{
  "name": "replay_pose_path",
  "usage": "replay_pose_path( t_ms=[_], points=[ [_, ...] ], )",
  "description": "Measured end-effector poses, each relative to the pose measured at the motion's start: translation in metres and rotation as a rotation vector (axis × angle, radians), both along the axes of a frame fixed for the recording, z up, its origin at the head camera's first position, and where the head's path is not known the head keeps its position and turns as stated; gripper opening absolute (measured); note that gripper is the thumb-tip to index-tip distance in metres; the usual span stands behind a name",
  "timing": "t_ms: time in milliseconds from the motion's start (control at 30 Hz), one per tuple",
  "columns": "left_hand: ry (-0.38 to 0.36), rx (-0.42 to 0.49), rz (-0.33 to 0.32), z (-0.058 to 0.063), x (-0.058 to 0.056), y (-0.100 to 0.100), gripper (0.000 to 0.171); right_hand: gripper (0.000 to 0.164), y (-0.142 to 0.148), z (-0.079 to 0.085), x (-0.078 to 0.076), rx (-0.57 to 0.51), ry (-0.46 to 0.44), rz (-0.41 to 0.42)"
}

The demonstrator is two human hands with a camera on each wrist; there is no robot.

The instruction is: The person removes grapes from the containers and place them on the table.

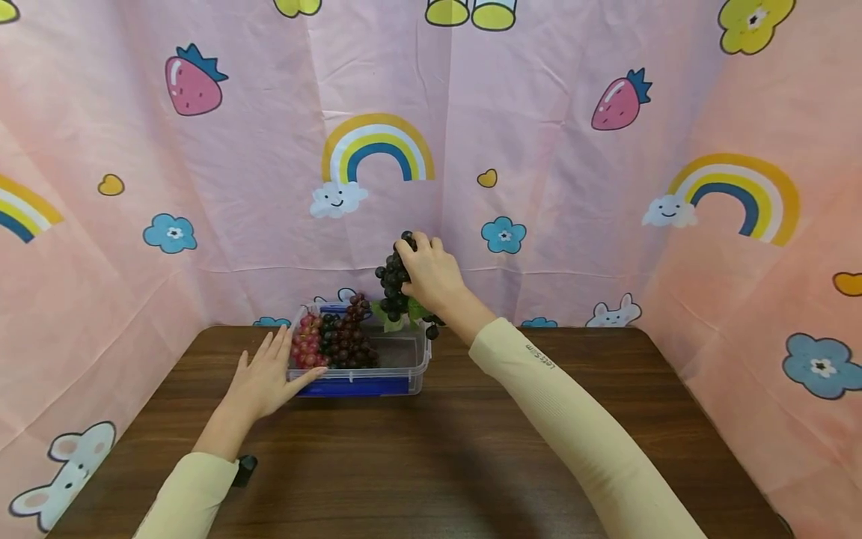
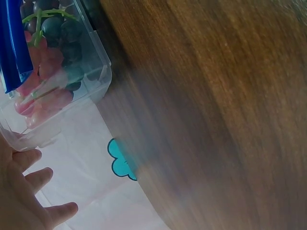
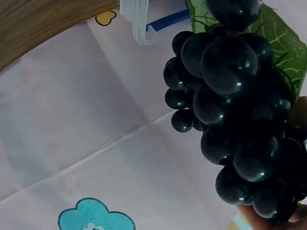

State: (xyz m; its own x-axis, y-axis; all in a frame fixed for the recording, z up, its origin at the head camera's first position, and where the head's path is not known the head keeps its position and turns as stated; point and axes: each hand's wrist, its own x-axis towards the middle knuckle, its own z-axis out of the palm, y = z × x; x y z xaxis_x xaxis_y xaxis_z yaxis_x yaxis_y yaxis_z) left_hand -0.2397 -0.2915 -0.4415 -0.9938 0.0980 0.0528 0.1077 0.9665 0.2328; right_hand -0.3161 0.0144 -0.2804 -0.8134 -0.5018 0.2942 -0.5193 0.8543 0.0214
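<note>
A bunch of black grapes (image 1: 393,282) with green leaves (image 3: 283,45) is gripped by my right hand (image 1: 434,278) over the right side of a clear plastic box (image 1: 420,378). In the right wrist view the dark bunch (image 3: 235,105) fills much of the picture, fingertips curling round its lower right. My left hand (image 1: 266,378) is spread with straight fingers at the box's left end, the thumb along its front rim. Inside the box lie red grapes (image 1: 308,343) at the left, dark grapes (image 1: 330,333) beside them and brownish-purple grapes (image 1: 353,340) toward the middle.
The box stands near the back edge of a dark wooden table (image 1: 377,464). Blue clips (image 1: 364,386) run along its sides. A pink patterned cloth (image 1: 539,224) hangs behind and at both sides. My left wrist wears a small black device (image 1: 245,471).
</note>
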Motion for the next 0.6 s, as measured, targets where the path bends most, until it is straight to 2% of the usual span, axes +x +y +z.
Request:
replay_pose_path(
  t_ms=[600],
  points=[
    [-0.004,0.003,-0.010,0.001,0.002,-0.001,0.117,0.066,0.022,0.003,0.002,-0.019,-0.011,-0.047]
  ],
)
